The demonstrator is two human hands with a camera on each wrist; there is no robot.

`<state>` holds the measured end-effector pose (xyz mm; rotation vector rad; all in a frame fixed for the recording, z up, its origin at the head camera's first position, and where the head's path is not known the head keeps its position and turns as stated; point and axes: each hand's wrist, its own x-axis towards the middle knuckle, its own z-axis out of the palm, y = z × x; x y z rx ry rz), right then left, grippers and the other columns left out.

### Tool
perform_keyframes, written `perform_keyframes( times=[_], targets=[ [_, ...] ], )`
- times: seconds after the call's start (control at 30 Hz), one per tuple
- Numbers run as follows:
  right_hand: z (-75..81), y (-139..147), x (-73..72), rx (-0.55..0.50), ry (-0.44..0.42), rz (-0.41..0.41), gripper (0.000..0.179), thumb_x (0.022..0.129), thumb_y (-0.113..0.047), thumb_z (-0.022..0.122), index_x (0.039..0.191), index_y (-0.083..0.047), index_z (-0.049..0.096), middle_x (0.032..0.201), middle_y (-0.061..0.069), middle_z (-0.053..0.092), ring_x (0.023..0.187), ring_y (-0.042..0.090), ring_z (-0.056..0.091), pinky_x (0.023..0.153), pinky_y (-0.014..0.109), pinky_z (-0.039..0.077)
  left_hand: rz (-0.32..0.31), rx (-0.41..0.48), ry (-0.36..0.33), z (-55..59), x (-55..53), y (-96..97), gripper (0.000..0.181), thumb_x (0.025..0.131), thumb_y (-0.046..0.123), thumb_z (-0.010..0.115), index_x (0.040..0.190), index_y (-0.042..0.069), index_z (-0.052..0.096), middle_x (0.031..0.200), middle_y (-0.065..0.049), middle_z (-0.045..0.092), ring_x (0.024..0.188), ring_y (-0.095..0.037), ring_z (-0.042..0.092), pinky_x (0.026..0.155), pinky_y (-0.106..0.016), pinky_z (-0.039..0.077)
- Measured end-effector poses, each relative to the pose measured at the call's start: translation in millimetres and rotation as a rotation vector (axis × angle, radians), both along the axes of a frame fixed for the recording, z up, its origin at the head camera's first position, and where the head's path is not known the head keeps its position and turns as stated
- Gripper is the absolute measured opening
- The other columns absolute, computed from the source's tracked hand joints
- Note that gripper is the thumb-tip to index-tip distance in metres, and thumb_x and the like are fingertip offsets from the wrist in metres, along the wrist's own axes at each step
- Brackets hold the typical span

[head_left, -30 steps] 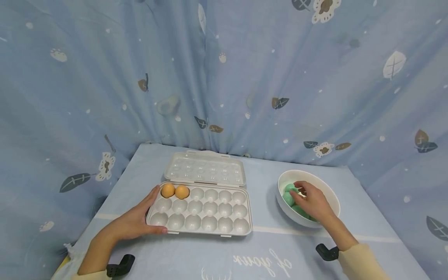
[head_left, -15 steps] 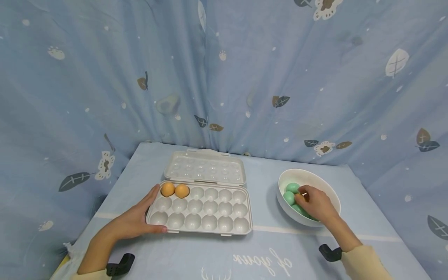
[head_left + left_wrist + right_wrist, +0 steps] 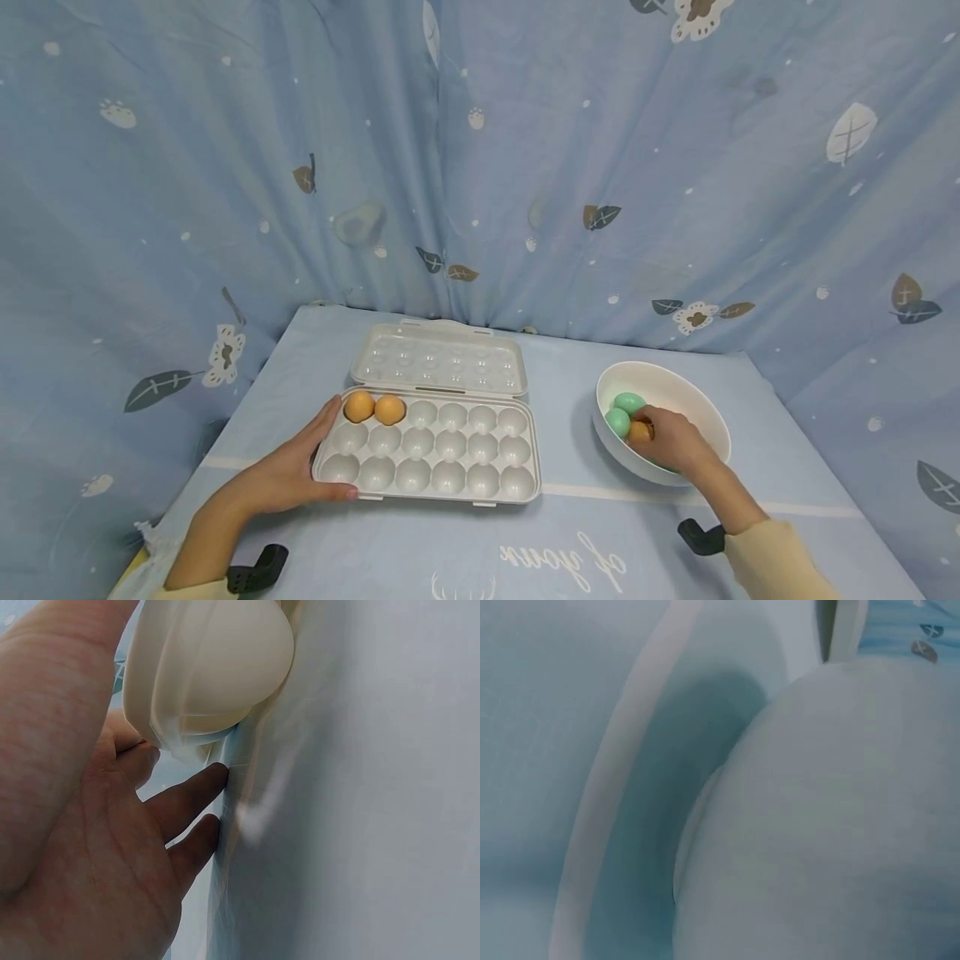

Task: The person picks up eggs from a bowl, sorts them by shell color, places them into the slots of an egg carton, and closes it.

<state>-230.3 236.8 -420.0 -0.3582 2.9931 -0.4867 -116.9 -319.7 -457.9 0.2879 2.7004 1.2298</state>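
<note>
In the head view my left hand holds the left end of an open egg carton, thumb along its front edge. The left wrist view shows the outstretched fingers beside the carton's pale side. Two orange eggs sit in the carton's back row at the left. My right hand reaches into a white bowl and grips another orange egg; its fingertips are partly hidden. Green eggs lie beside it. Only the bowl's outer wall fills most of the right wrist view.
The carton's lid lies folded back behind its cups. A light blue cloth covers the table, and a patterned blue curtain hangs behind. The bowl stands to the right of the carton, with a gap between them.
My right hand has lowered further into the bowl, its fingers closing around the orange egg, which shows more now. The green eggs have shifted slightly. My left hand and the carton have stayed put.
</note>
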Motion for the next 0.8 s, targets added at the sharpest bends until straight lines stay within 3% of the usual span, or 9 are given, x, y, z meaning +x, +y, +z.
perform_keyframes(
  times=[0.13, 0.5, 0.8],
  targets=[
    [-2.3, -1.3, 0.4, 0.031, -0.019, 0.018, 0.036, 0.087, -0.016, 0.081, 0.116, 0.003, 0.068, 0.099, 0.010, 0.071, 0.087, 0.023, 0.059, 0.084, 0.045, 0.055, -0.001, -0.007, -0.008, -0.5, -0.5, 1.0, 0.139, 0.073, 0.055, 0.090, 0.166, 0.009, -0.002, 0.173, -0.021, -0.001, 0.155, -0.052, 0.008, 0.119, -0.072, 0.015],
    [6.9, -2.5, 3.7, -0.025, 0.084, -0.017, 0.042, 0.086, -0.021, 0.082, 0.118, 0.002, 0.068, 0.104, 0.013, 0.071, 0.086, 0.025, 0.060, 0.077, 0.041, 0.054, -0.005, 0.005, 0.008, 2.5, 0.6, 1.2, 0.139, 0.073, 0.053, 0.091, 0.166, 0.008, -0.002, 0.173, -0.021, 0.000, 0.155, -0.051, 0.008, 0.119, -0.072, 0.015],
    [17.8, -12.1, 2.5, -0.049, 0.121, -0.026, 0.045, 0.089, -0.026, 0.079, 0.124, 0.001, 0.067, 0.108, 0.015, 0.071, 0.084, 0.024, 0.059, 0.073, 0.037, 0.051, -0.004, 0.000, 0.012, 2.5, 1.8, 0.7, 0.140, 0.072, 0.055, 0.090, 0.166, 0.008, -0.002, 0.172, -0.022, 0.001, 0.155, -0.051, 0.009, 0.119, -0.072, 0.016]
  ],
)
